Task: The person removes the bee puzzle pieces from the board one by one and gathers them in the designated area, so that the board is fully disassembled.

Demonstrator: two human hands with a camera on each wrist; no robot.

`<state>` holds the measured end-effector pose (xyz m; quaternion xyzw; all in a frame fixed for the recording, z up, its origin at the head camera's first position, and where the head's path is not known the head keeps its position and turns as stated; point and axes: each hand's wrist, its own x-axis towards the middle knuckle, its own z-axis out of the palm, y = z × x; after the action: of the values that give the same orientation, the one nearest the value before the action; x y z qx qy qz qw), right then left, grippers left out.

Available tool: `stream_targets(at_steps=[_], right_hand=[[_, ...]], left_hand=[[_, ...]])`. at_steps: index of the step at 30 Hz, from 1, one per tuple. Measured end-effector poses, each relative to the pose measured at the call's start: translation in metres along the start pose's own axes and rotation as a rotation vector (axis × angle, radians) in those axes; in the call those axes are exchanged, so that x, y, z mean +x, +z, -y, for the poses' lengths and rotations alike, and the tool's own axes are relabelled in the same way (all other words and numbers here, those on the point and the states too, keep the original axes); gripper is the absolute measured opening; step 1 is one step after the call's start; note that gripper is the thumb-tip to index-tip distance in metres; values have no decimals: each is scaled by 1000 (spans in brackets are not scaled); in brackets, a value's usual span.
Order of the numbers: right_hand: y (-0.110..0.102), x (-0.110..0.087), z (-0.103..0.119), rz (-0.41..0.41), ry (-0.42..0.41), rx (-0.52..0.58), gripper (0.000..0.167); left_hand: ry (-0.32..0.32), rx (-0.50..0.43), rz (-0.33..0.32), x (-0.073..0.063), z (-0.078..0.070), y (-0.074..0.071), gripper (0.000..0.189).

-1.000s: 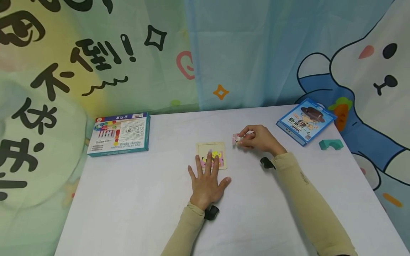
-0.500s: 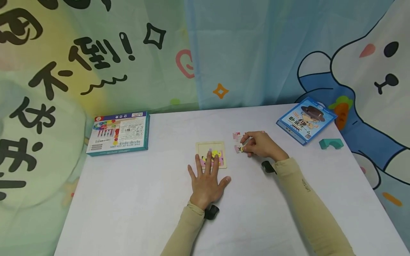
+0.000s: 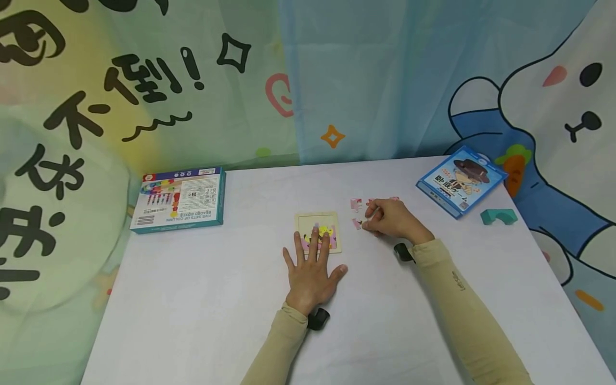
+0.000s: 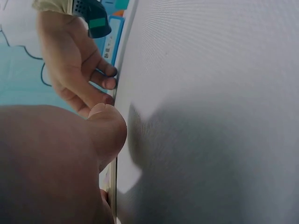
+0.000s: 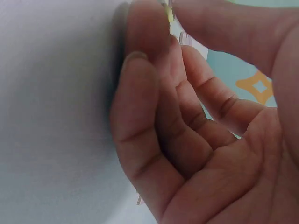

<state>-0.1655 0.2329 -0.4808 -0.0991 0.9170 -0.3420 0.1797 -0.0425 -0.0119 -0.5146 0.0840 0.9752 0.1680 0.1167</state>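
Observation:
In the head view my left hand [image 3: 310, 278] lies flat with its fingers spread, the fingertips resting on a small square puzzle board [image 3: 303, 217]. Pink and yellow picture pieces show inside the board's pale frame, partly covered by the fingers. To the right, my right hand [image 3: 392, 218] is bent over several loose puzzle pieces [image 3: 356, 203] with pink edges. The right wrist view shows a yellow-edged puzzle piece [image 5: 169, 14] pinched between thumb and finger, mostly hidden. The left wrist view also catches my right hand [image 4: 70, 60] beyond the left thumb.
A flat white and teal box [image 3: 178, 200] lies at the back left of the white table [image 3: 216, 299]. At the back right are a blue box [image 3: 462, 182] and a green arch-shaped block [image 3: 499, 216]. A printed curtain [image 3: 356, 80] hangs behind.
My right hand has shifted slightly toward me and right, uncovering more loose pieces, and its fingers have changed their grip. The left hand stays on the board.

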Motion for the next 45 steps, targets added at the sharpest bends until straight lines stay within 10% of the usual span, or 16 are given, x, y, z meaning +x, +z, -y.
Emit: stream_targets(at_steps=[45], right_hand=[[10, 1, 5, -53, 60, -78, 24]], left_hand=[[-46, -79, -17, 1, -4, 0, 82]])
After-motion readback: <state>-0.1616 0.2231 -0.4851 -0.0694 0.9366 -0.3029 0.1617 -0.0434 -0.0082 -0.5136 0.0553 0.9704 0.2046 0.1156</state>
